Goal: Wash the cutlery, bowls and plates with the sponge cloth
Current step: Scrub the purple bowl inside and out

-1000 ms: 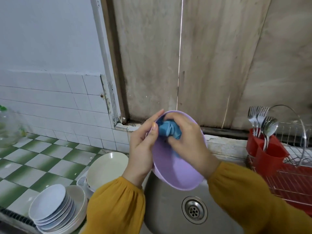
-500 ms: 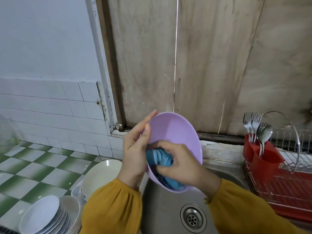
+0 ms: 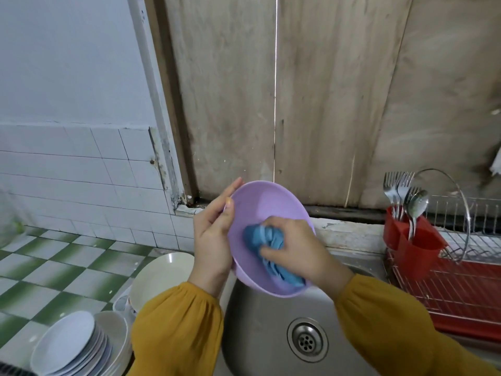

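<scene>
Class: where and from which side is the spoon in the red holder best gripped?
Probably pinch the spoon by its neck below the bowl, coming from above: its handle stands sunk in the red holder, and forks crowd its left.

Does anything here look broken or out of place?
Nothing odd in the washing: the left hand holds the purple bowl tilted over the sink while the right hand presses the blue sponge cloth inside it. Only the tile edge beside the wooden boards looks chipped and grimy.
</scene>
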Tool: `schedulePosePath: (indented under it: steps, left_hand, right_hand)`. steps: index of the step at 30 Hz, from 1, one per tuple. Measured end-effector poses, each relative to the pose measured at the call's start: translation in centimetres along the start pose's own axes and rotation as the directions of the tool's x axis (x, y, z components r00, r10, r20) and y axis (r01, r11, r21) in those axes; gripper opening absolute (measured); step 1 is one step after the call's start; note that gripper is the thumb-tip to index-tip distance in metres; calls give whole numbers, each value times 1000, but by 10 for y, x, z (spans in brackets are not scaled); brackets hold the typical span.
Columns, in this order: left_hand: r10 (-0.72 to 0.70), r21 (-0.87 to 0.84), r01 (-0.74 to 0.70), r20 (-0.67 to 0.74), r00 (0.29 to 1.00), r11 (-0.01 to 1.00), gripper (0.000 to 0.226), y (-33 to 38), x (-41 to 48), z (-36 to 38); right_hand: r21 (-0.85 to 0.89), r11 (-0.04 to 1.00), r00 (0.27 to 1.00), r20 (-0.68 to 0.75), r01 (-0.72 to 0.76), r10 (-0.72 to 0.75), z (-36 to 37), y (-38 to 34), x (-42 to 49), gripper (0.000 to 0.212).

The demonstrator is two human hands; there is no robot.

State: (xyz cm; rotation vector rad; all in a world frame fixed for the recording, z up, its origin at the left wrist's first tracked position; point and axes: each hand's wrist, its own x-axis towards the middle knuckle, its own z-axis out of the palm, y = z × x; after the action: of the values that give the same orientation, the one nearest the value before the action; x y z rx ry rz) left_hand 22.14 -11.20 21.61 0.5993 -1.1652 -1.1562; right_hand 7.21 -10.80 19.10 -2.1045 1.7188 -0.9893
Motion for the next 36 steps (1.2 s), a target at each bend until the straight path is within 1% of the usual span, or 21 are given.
schedulePosePath:
  steps: [2,3,5,7,8,10,12,13,16,18,20,21,23,25,27,28,30,31,32,34,36]
  left_hand:
    - [-21,17,21,0,1000,1000,26,-5,-2,4]
    - [-21,37,21,5,1000,999,25,-7,-3,8]
    - [1,69,-1,-2,1000,998,29,-7,-4,11]
    - [13,65,-10,-53,999,998,25,-6,0,2]
    - [11,64,-7,-68,998,998,22,-5,2,-5]
    - [15,83,-11,-49,999,996,26,-2,4,-13]
    - [-3,113,1,17,1000,994,27,-3,0,-13]
    - [-26,110,20,51,998,994,28,-3,-2,-9]
    - [-37,111,23,123,992,994,32,1,-3,-3]
    - [12,129,-25,102,995,991,28,6,0,-4]
    - [52,126,-55,25,998,990,27,5,2,-8]
    - [54,116,-51,-19,998,992,26,2,2,-9]
    - [30,99,-21,-87,996,995,25,-8,-4,-10]
    - [2,71,6,-109,994,997,29,-22,-14,-7]
    - [-30,8,30,-81,996,1000,36,-29,-24,-1]
    - [-36,-13,35,-64,997,999,39,-30,-27,2]
    - [-33,-18,32,-51,998,999,41,-31,-29,6]
    - [-32,-14,31,-52,998,999,42,-31,-30,6]
    - [-32,-15,31,-58,998,999,41,-30,-29,6]
    - [-41,-41,38,-74,996,998,39,-28,-28,2]
    - [-51,-48,48,-64,997,998,35,-27,-29,0]
  right_hand:
    - [-50,996,970,-236,-73,59,3,0,7,32]
    - [27,998,959,-278,-50,55,8,-3,7,34]
    - [264,963,990,-144,47,-9,14,-15,-1,38]
    - [314,940,981,93,131,-168,16,-14,-11,40]
    - [228,953,951,194,197,-243,14,-6,-12,40]
    - [-122,936,913,293,331,-285,6,12,-5,42]
    - [-470,781,908,132,411,-399,1,29,6,44]
    - [-555,729,879,9,401,-477,0,31,9,41]
    - [-626,660,757,-164,416,-633,-3,33,12,27]
    - [-612,674,829,-53,414,-557,-2,26,8,33]
    - [-509,779,930,220,367,-294,-5,14,-3,44]
    - [-419,848,918,356,324,-175,-4,7,-11,45]
    - [-155,953,887,428,260,-172,3,-2,-22,42]
    - [175,973,929,312,149,-199,10,-16,-27,39]
    - [485,875,996,78,-10,-31,20,-25,-17,37]
    - [615,786,988,-63,-71,138,23,-28,-10,37]
    - [729,682,885,-274,-65,377,27,-30,0,36]
    - [725,686,870,-297,-63,394,29,-30,0,34]
    - [707,703,900,-252,-79,355,31,-31,-3,32]
    - [709,695,967,-77,-119,244,36,-31,-10,28]
    - [760,644,953,-125,-87,276,34,-31,-8,30]
